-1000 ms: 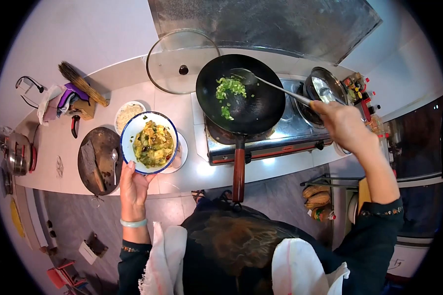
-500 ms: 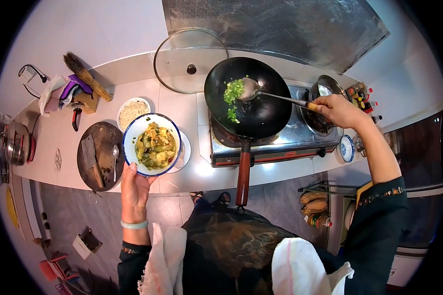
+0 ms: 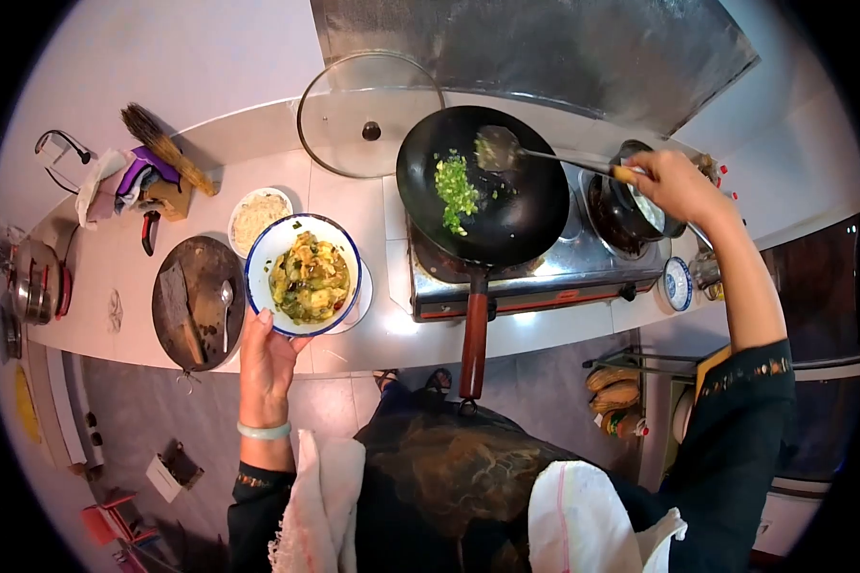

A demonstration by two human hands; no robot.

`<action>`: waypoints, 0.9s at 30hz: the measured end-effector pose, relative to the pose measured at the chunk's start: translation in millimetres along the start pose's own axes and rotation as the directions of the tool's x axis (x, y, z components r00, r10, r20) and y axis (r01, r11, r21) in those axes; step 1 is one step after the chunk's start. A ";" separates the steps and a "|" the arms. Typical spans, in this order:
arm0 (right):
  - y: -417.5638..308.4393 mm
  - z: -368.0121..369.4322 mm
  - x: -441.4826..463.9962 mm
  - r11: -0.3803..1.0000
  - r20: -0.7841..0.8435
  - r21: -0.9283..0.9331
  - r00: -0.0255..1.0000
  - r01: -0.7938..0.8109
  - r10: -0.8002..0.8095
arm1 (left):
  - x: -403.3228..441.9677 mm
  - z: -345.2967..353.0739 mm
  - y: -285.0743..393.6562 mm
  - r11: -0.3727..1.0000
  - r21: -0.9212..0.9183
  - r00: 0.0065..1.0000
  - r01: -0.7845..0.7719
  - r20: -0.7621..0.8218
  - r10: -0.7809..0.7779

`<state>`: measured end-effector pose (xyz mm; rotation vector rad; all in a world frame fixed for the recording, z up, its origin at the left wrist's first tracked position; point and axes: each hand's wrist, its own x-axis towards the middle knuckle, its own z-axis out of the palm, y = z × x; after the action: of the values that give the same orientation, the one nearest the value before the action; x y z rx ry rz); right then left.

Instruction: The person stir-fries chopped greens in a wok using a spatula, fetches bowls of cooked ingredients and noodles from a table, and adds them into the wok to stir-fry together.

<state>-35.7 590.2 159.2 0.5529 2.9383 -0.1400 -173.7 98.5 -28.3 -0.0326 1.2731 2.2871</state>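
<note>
My left hand (image 3: pixel 268 357) holds a white, blue-rimmed bowl (image 3: pixel 256 277) by its near edge; cooked food (image 3: pixel 308 278) in yellow and green lies inside. My right hand (image 3: pixel 674 186) is closed round the handle of a metal spatula (image 3: pixel 564 160), whose blade is over the upper middle of the black wok (image 3: pixel 526 224). Chopped green pieces (image 3: pixel 457 194) form a patch left of the blade. The wok rests on the gas stove (image 3: pixel 535 291), its wooden handle (image 3: pixel 474 334) pointing toward me.
A glass lid (image 3: pixel 339 129) leans on the wall behind. Left are a plate of pale shreds (image 3: pixel 260 218) and a round board (image 3: pixel 177 346) with a cleaver (image 3: pixel 178 301) and spoon (image 3: pixel 226 310). A dark pot (image 3: pixel 607 215) and patterned bowl (image 3: pixel 677 284) are at right.
The spatula blade has shifted from the green pieces rightward and up in the wok. The green pieces now lie more spread downward. The bowl in my left hand has moved slightly right.
</note>
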 end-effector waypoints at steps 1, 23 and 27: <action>-2.5 1.4 9.2 1.000 0.006 0.014 1.000 0.021 -0.022 | 0.5 -0.9 -0.3 1.000 0.008 1.000 0.002 0.007 -0.002; -65.2 -15.1 -154.6 0.912 -0.016 -0.315 0.959 0.263 -0.282 | 5.7 3.3 2.1 0.998 -0.041 0.991 0.045 0.126 -0.040; -63.1 30.7 -125.3 0.902 -0.084 -0.321 0.940 0.290 -0.332 | 6.8 9.2 2.9 0.998 -0.030 0.989 0.051 0.140 -0.047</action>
<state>60.4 483.7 153.4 0.0453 3.0722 0.3269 -178.8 107.5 -22.6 0.0817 1.1502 2.2271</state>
